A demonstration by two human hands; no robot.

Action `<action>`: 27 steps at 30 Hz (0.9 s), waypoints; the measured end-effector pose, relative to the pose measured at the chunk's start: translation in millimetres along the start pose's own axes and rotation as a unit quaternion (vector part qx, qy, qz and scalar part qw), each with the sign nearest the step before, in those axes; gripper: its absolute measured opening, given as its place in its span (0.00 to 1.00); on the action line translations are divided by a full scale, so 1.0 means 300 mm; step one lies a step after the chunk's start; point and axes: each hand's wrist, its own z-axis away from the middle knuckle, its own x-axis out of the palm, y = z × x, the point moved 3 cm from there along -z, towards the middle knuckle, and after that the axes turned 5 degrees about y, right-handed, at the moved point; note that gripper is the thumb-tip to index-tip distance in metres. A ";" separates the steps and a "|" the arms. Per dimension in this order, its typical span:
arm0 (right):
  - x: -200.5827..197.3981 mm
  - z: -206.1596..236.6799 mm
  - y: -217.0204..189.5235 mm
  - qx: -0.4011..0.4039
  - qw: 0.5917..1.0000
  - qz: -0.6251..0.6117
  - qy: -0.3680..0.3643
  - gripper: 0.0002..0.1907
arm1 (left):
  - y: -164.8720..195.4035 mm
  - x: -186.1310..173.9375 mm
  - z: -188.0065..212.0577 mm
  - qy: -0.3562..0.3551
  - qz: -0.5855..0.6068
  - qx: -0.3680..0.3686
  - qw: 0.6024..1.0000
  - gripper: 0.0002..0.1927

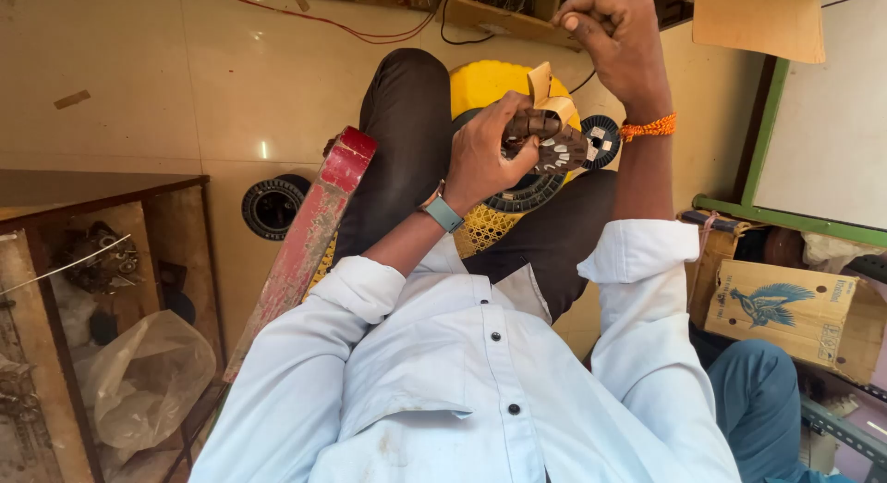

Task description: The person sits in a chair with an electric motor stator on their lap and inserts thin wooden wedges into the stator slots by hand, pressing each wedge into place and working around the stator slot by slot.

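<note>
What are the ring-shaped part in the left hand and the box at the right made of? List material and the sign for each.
Ring-shaped part: probably metal wound with copper wire; dark brown coils, pale slot inserts.
Box: cardboard; matte tan, folded edges, blue print.

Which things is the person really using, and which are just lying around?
In use:
left hand
brown slotted coil core
tan paper strip
right hand

Lying about:
black ring on the floor
cardboard box
plastic bag
red wooden bar
</note>
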 end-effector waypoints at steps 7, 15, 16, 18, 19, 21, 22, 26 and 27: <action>-0.024 -0.005 -0.036 -0.084 0.992 -0.046 0.082 0.04 | 0.008 0.008 -0.007 0.039 0.024 0.164 0.985 0.19; 0.013 -0.029 -0.024 0.022 0.997 0.039 0.065 0.02 | -0.038 0.006 -0.019 -0.015 0.084 0.080 0.993 0.16; 0.028 -0.022 -0.016 0.046 0.997 0.042 0.056 0.02 | -0.044 0.007 -0.021 -0.027 0.094 0.065 0.993 0.17; 0.061 -0.009 0.003 0.094 0.994 0.047 0.036 0.03 | -0.056 0.005 -0.030 -0.047 0.115 0.033 0.992 0.18; 0.068 0.003 0.013 0.118 0.991 0.058 0.020 0.03 | -0.064 0.005 -0.035 -0.065 0.119 0.018 0.991 0.19; 0.084 0.047 0.033 0.168 0.982 0.079 -0.011 0.04 | -0.079 0.002 -0.049 -0.103 0.128 -0.014 0.986 0.21; 0.088 0.061 0.042 0.164 0.984 0.069 -0.013 0.05 | -0.087 0.001 -0.056 -0.117 0.116 -0.025 0.986 0.21; 0.067 0.131 0.094 0.183 0.978 0.098 -0.019 0.06 | -0.116 0.005 -0.077 -0.160 0.086 -0.068 0.981 0.21; 0.058 0.148 0.103 0.194 0.973 0.123 -0.020 0.06 | -0.122 0.008 -0.077 -0.167 0.082 -0.076 0.980 0.21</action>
